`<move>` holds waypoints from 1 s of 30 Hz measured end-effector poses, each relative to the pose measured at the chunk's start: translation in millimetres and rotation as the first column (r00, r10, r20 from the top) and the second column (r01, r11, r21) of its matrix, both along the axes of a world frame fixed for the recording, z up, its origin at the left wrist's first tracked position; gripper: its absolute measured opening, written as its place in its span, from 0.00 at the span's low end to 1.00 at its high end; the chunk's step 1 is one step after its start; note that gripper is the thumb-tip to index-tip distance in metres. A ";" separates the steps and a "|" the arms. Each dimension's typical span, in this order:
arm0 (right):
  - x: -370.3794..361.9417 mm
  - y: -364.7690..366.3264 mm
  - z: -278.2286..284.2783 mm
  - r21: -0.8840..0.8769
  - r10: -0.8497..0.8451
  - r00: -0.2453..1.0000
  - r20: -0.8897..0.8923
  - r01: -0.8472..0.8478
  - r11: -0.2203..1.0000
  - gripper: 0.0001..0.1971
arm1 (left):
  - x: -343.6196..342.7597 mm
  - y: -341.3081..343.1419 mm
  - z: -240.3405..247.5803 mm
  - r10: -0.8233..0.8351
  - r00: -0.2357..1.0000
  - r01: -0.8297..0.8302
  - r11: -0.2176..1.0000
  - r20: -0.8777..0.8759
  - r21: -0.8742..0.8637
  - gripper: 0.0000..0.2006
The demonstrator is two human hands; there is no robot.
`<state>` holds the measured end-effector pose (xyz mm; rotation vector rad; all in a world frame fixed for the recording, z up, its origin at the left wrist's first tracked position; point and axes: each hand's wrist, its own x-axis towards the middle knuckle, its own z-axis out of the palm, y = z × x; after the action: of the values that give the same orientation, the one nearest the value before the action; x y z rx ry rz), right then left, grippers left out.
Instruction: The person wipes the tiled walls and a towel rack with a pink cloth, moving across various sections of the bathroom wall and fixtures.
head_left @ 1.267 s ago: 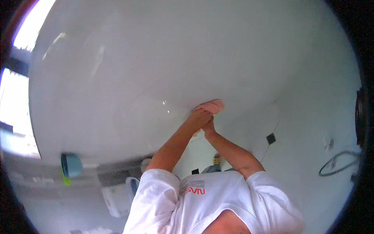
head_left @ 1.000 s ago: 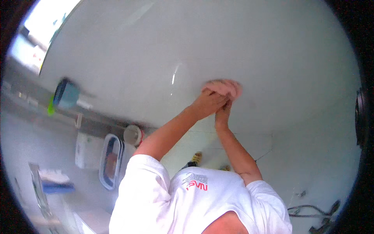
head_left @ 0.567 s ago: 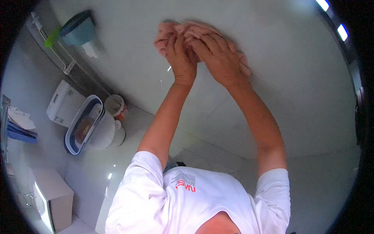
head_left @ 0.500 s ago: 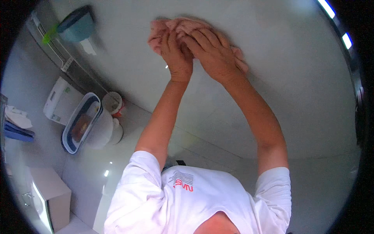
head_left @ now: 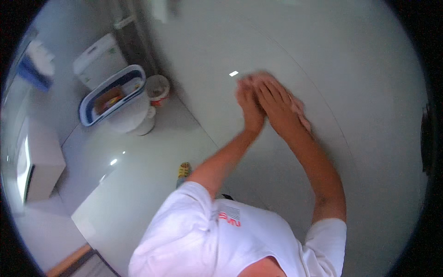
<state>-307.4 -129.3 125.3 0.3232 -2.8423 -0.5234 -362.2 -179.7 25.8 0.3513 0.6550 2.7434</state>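
Note:
A crumpled pink cloth point(head_left: 296, 104) is pressed against the pale, glossy tiled wall point(head_left: 369, 83). My left hand point(head_left: 253, 111) grips its left end, fingers reaching up over the fabric. Close beside it, my right hand point(head_left: 280, 111) lies over the cloth with its fingers extended and pressing it to the tiles. The two hands nearly touch, and motion blurs them slightly. Part of the cloth is hidden beneath the fingers; an edge shows beyond the right hand and along the right wrist.
At left stands a white toilet point(head_left: 131, 117) with an oval blue-and-white tub point(head_left: 87, 115) on top, holding several small items. Beside it is a white bucket point(head_left: 158, 87). A pale cabinet point(head_left: 46, 159) and a blue cloth point(head_left: 33, 74) are farther left. My shoe point(head_left: 183, 170) shows below.
Both hands and the cloth have moved right and lower in the picture. The view has shifted too: the tub and toilet appear higher, and the blue-grey container at upper left is out of view.

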 end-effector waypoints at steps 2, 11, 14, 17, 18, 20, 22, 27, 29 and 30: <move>41.8 9.6 -34.6 -0.022 0.000 0.997 0.074 0.001 1.000 0.28 | 37.0 3.5 -38.4 0.050 0.996 -0.067 0.969 -0.074 -0.237 0.25; 146.9 31.4 -117.3 -0.204 -0.129 0.895 0.428 0.235 0.950 0.28 | 158.9 12.7 -106.5 0.055 0.997 -0.072 0.611 -0.049 -0.788 0.22; 164.3 31.7 -115.3 -0.176 -0.137 0.824 0.549 0.275 0.945 0.30 | 183.2 18.3 -128.7 -0.005 0.978 -0.185 0.434 -0.208 -0.882 0.23; 186.0 35.9 -124.1 0.046 -0.018 0.882 0.470 -0.004 0.999 0.30 | 208.0 30.1 -152.4 0.042 0.987 -0.155 0.494 -0.155 -0.855 0.25; 215.1 53.9 -138.6 0.072 -0.043 0.880 0.472 0.011 0.997 0.29 | 217.0 22.0 -128.8 -0.091 0.973 0.202 0.771 0.210 -0.604 0.25; 213.5 63.8 -139.0 0.119 -0.046 0.865 0.500 -0.017 0.993 0.28 | 211.3 19.9 -118.4 -0.239 0.900 0.386 0.826 0.364 -0.411 0.26; 194.1 61.9 -138.2 0.138 -0.058 0.826 0.560 -0.024 0.990 0.29 | 199.4 27.1 -132.2 -0.189 0.978 0.179 0.560 0.086 -0.809 0.26; 39.1 3.8 -137.4 0.122 0.114 0.877 0.468 -0.192 0.974 0.28 | 68.9 33.9 -231.2 0.108 0.994 -0.078 0.799 0.014 -0.597 0.22; -14.9 -2.9 -146.6 0.137 0.125 0.882 0.454 -0.208 0.968 0.28 | 26.9 27.6 -222.3 0.120 0.987 -0.064 0.905 0.107 -0.420 0.21; -31.5 8.4 -158.8 0.123 0.110 0.890 0.443 -0.181 0.976 0.27 | 9.8 18.5 -196.7 0.048 0.979 0.011 0.958 0.200 -0.287 0.22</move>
<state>-338.9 -120.9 -33.5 0.7683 -3.1657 -0.7321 -352.5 -161.2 -170.9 -0.0053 0.9850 2.6014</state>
